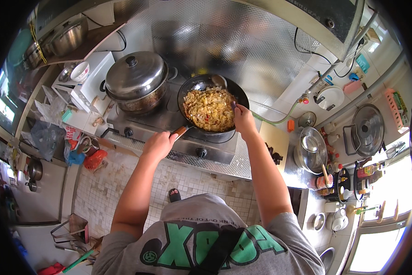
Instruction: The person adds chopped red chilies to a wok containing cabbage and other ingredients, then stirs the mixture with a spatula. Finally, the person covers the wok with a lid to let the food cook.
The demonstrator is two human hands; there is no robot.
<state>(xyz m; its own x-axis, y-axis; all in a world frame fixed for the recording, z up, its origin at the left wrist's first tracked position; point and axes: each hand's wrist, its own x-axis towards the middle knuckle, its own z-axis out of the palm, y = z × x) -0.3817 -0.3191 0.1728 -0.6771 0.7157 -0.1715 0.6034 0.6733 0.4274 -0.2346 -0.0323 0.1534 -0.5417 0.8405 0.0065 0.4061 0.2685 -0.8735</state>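
A dark wok [185, 83] stands over the right burner of a steel gas stove [178, 151], full of chopped, yellowish-brown food [209, 106] with some red bits. My left hand [159, 145] grips the wok's wooden handle at its lower left. Over the wok's right rim, my right hand [244, 118] is closed around the handle of a ladle or spatula. The rounded metal head [219, 81] near the wok's back edge seems to belong to that utensil; the part between is hard to make out. Left of the wok sits a big lidded steel pot [136, 79].
Right of the stove lie a cutting board [264, 132] with dark pieces on it and a metal bowl [300, 151] holding a strainer [309, 144]. A green gas hose [278, 121] runs behind the board. The range hood [333, 37] overhangs at upper right. A white appliance [96, 75] stands left.
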